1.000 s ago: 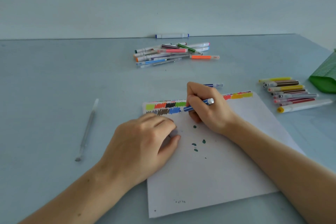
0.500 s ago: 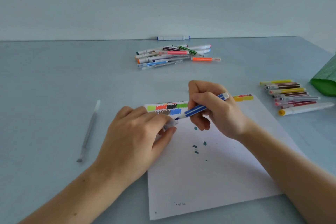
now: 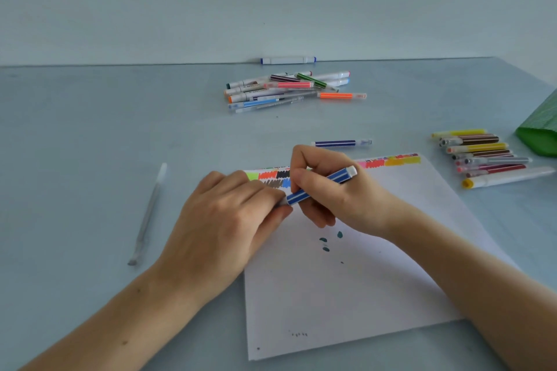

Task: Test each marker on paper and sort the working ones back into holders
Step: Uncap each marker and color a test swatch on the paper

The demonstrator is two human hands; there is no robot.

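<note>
While no lettering is reading clearly on any barrel, the right hand (image 3: 337,190) is gripping the blue-striped marker (image 3: 319,185) over the paper (image 3: 346,289), lifted since a second ago; left hand (image 3: 229,220) fingertips are pinching its lower end.

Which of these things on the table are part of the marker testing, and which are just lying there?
In use:
- blue striped marker, gripped by the right hand
- its tip end, pinched by the left hand
- test paper
- heap of markers
- row of markers

Lying about:
- grey stick
- green object
- dark blue marker
</note>
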